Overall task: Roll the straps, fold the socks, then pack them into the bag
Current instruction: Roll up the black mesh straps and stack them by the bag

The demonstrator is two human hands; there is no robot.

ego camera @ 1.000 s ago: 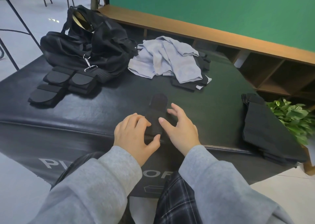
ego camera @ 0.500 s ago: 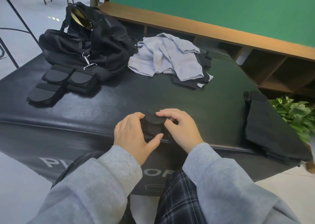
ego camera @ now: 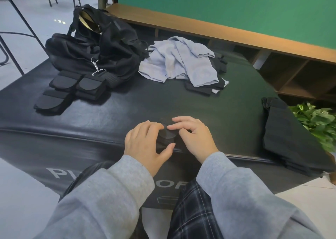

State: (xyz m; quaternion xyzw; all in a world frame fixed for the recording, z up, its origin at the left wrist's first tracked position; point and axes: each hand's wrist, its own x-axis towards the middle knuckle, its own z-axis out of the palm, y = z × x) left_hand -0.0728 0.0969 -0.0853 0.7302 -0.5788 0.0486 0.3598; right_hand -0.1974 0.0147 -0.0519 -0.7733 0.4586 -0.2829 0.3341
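Socks point(ego camera: 167, 135), folded black, sit between my left hand point(ego camera: 145, 144) and right hand point(ego camera: 193, 137), both sets of fingers curled around them; the bag point(ego camera: 98, 51) lies far ahead-left of my fingers, nearer my left hand.

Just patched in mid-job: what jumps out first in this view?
Both hands, left hand and right hand, curl round a small black strap at the mat's near edge. Behind them, grey socks lie heaped mid-mat, with the open black bag far left.
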